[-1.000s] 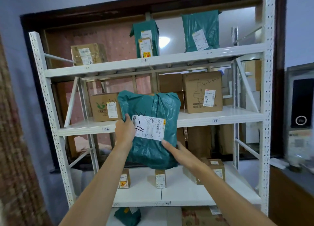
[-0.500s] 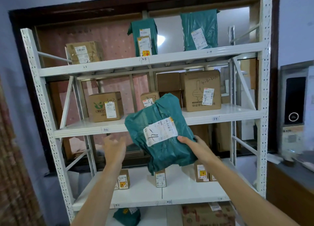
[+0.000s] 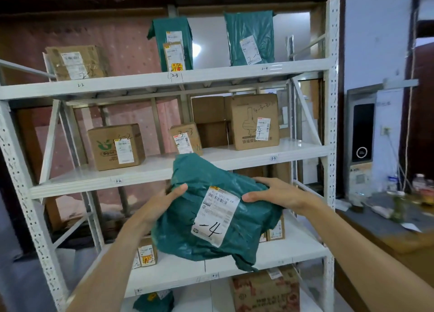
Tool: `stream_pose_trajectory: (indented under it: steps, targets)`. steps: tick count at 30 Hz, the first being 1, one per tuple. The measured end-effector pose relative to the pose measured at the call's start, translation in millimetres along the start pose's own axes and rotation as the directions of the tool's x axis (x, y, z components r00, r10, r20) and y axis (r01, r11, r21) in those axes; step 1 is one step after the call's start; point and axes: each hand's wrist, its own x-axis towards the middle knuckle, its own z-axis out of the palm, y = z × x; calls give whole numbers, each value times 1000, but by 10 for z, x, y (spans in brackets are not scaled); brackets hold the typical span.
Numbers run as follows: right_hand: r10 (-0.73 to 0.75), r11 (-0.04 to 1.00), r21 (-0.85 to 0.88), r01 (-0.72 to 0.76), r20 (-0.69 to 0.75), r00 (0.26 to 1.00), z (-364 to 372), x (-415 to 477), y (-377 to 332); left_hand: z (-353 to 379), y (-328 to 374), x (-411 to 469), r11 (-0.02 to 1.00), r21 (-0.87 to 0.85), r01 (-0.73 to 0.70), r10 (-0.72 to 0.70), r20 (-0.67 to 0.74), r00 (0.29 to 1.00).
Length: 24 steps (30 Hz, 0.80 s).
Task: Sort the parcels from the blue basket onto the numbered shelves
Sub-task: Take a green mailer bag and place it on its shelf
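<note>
The person is holding a green poly mailer point(image 3: 185, 227) up in front of the white shelving rack point(image 3: 332, 100). It is resting on no board and is hanging in the air before the gap between the third tier and the one below.

The left hand point(image 3: 159, 206) is gripping the mailer's upper left corner. Its thumb is lying across the front, and its other fingers are wrapping out of sight behind the film. The right hand point(image 3: 279, 192) is clamping the upper right edge, its fingers point(image 3: 263, 182) curling over the top and its thumb pressing the face just beside the shipping label point(image 3: 217, 215).

Both hands are probably working because the bag is soft and sagging. A grip near each top corner is pulling the face flat and turning the label toward the eyes, so the handwritten code is showing. Only "-4" is reading clearly. The digit before it is sitting at the label's edge, and I cannot tell what it is.

The rack is giving the reason for that check, since small tags are sitting on the boards' front edges. A second green mailer point(image 3: 250, 39) marked 2-4 is standing above the 2-4 tag point(image 3: 264, 68), and a tall carton point(image 3: 254, 121) marked 4 is standing above the 3-4 tag point(image 3: 273, 158). The held bag therefore seems to be heading for a right-hand bay, tier unsettled. The blue basket is not in view.
</note>
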Motion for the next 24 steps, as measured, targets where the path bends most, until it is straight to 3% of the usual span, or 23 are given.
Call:
stream_pose_trajectory:
  steps: [4, 8, 12, 15, 17, 20, 22, 24]
  targets:
    - [-24, 999, 31, 26, -69, 997, -159, 5, 42, 361, -92, 195, 990, -121, 77, -75, 20, 997]
    - [-82, 987, 112, 113, -254, 964, -463, 209, 134, 697, -55, 453, 971, -222, 89, -94, -15, 995]
    - [-138, 958, 176, 226, -406, 903, -830, 492, 258, 1021, 59, 840, 958, -287, 15, -47, -105, 993]
    - [-153, 929, 243, 279, -436, 887, -1215, 715, 426, 1237, 247, 1146, 936, -351, -36, -31, -182, 983]
    - [-156, 949, 205, 242, -362, 919, -1432, 832, 597, 1385, 399, 1331, 919, -381, -101, 8, -239, 971]
    - [-84, 991, 95, 97, -128, 988, -1663, 947, 835, 1629, 594, 1634, 889, -429, -160, 32, -290, 956]
    - [-95, 995, 17, 95, 2, 995, -1791, 1034, 944, 1810, 710, 1806, 875, -455, -167, 27, -298, 954]
    - [-150, 987, -47, 151, 27, 988, -1950, 1202, 1050, 1955, 788, 1959, 868, -468, -169, 28, -293, 956]
